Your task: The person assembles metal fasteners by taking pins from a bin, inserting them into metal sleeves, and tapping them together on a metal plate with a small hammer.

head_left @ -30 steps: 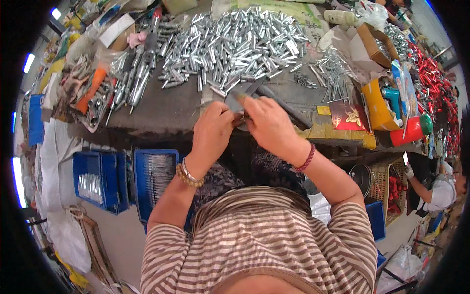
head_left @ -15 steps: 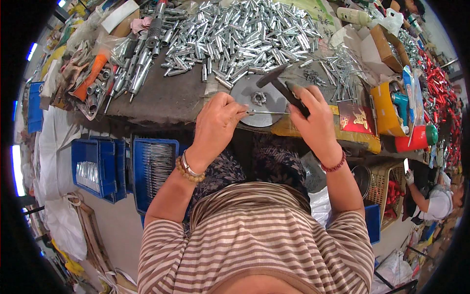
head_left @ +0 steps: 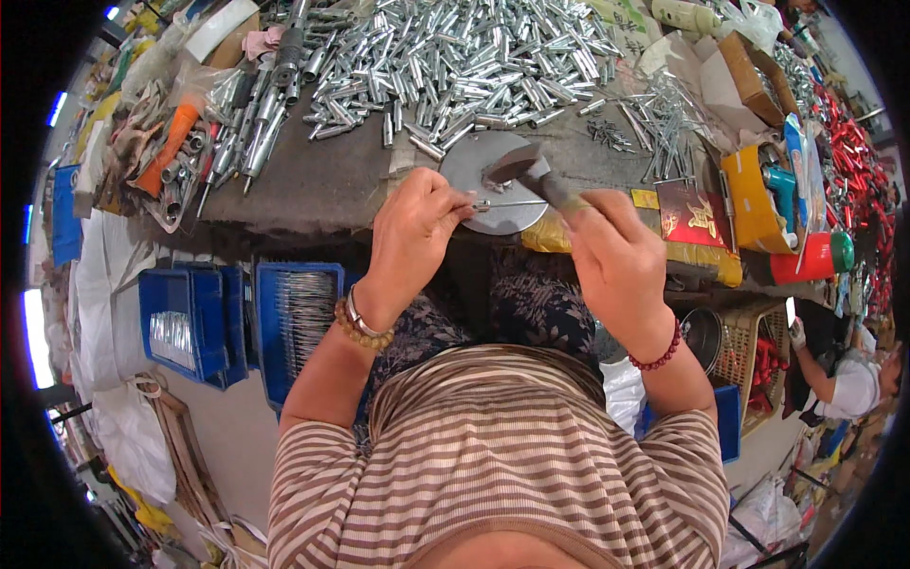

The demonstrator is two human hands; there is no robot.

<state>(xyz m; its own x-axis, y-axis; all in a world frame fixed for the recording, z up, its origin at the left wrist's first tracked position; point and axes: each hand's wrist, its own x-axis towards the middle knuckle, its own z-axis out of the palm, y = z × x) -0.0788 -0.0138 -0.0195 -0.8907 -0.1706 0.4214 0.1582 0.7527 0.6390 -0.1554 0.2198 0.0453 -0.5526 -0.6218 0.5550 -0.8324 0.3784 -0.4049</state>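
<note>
My left hand (head_left: pixel 415 232) pinches one end of a thin metal rod (head_left: pixel 517 204), with a small fitting near my fingertips. The rod lies level across the near part of a round grey metal disc (head_left: pixel 464 166) at the bench edge. My right hand (head_left: pixel 621 256) is closed round the handle of a hammer (head_left: pixel 531 171). The hammer's dark head is over the middle of the disc, just beyond the rod, and hides the lump at the disc's centre. Whether the head touches anything I cannot tell.
Silvery metal tubes (head_left: pixel 474 66) form a big heap behind the disc. Thin pins (head_left: pixel 664 123) lie at right, near a yellow box (head_left: pixel 756 199). Tools and long sockets (head_left: pixel 256 133) crowd the left. Below the bench, blue trays (head_left: pixel 265 360) hold rods. A person (head_left: pixel 844 384) sits far right.
The hammer head has swung down and towards me over the disc. My right hand has come nearer to me and off the rod's end; the left keeps its pinch.
</note>
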